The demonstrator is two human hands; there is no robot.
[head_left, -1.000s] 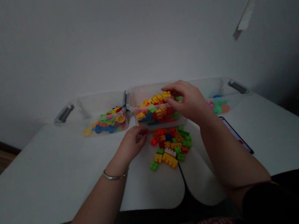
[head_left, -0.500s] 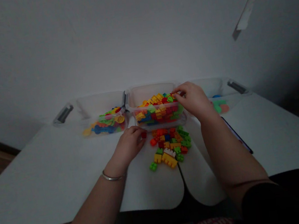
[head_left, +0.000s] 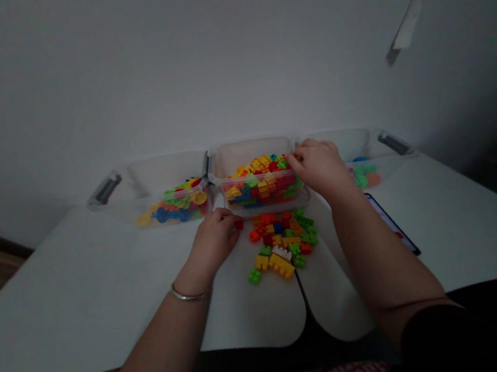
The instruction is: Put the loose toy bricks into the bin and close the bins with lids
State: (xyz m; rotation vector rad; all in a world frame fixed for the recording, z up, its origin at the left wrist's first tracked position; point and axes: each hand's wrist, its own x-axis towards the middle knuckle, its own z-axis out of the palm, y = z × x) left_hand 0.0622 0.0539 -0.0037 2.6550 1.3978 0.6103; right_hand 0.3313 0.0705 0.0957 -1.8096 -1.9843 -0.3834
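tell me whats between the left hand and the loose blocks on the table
In the head view, only a small red block lies there, at the fingertips of the left hand, right beside the loose blocks.

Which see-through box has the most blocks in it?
The middle clear plastic bin, heaped with toy bricks; the left bin and right bin hold far fewer.

I read a dim feed: plastic bricks slightly soft, corners dark, wide-angle curvature along the bench edges.
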